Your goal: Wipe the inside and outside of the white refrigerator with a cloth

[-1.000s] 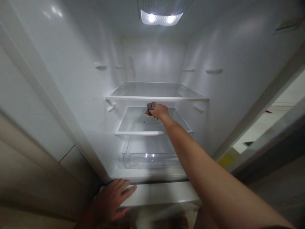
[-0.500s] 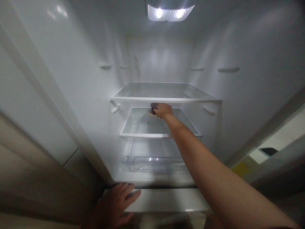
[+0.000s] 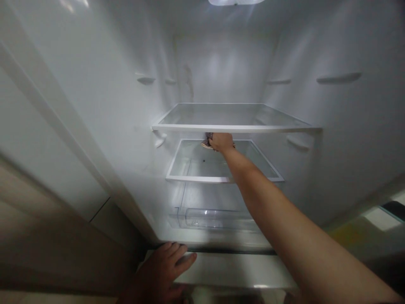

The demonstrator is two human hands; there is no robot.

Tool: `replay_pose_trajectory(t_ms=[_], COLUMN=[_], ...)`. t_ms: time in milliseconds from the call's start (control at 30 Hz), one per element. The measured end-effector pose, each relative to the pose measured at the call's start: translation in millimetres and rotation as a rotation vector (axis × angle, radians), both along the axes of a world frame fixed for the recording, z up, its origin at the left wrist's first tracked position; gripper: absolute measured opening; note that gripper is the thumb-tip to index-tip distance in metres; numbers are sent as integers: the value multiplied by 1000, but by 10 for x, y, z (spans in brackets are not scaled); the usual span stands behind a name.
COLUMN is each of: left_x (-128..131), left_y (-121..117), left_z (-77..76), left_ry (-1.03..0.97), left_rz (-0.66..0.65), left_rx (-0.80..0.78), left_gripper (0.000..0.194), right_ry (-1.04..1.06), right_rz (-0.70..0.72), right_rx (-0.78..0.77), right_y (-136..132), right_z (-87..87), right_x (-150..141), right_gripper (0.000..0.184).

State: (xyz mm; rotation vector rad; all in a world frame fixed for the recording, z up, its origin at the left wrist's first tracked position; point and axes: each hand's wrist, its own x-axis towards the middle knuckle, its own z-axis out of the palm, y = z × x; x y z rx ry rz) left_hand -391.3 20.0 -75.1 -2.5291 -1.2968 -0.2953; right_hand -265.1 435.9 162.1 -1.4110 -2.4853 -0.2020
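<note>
I look into an open white refrigerator. My right hand [image 3: 221, 142] reaches deep inside and is closed on a small grey-brown cloth [image 3: 207, 142], pressed on the far part of the lower glass shelf [image 3: 202, 178], just under the front edge of the upper glass shelf [image 3: 234, 128]. A small dark speck [image 3: 204, 160] lies on the lower shelf. My left hand [image 3: 164, 274] rests flat, fingers spread, on the refrigerator's bottom front ledge [image 3: 234, 270].
A clear plastic drawer [image 3: 215, 217] sits below the lower shelf. White side walls carry shelf-support ridges [image 3: 338, 78]. The refrigerator's left door frame [image 3: 63, 126] runs diagonally at left. A bit of floor shows at far right [image 3: 379, 219].
The view has shifted closer and to the left, so the interior light slid out at the top. My right hand with the cloth moved slightly further back under the upper shelf.
</note>
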Motion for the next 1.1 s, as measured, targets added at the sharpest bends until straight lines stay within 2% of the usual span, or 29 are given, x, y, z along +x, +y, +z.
replay_pose_trajectory(t_ms=[300, 733, 867, 1100], left_x=[41, 61, 79, 70], left_y=[19, -2, -1, -3], left_z=[75, -15, -39, -79], left_ry=[-19, 16, -9, -45], left_rz=[4, 34, 44, 61], left_rx=[6, 18, -19, -125], left_gripper=[71, 77, 78, 77], right_ry=[46, 53, 64, 73], right_rz=[31, 81, 97, 141], right_rx=[88, 78, 80, 77], right_y=[-2, -98, -175, -264], right_z=[-35, -18, -1, 21], right_x=[-184, -604, -712, -952], right_gripper=[44, 48, 54, 48])
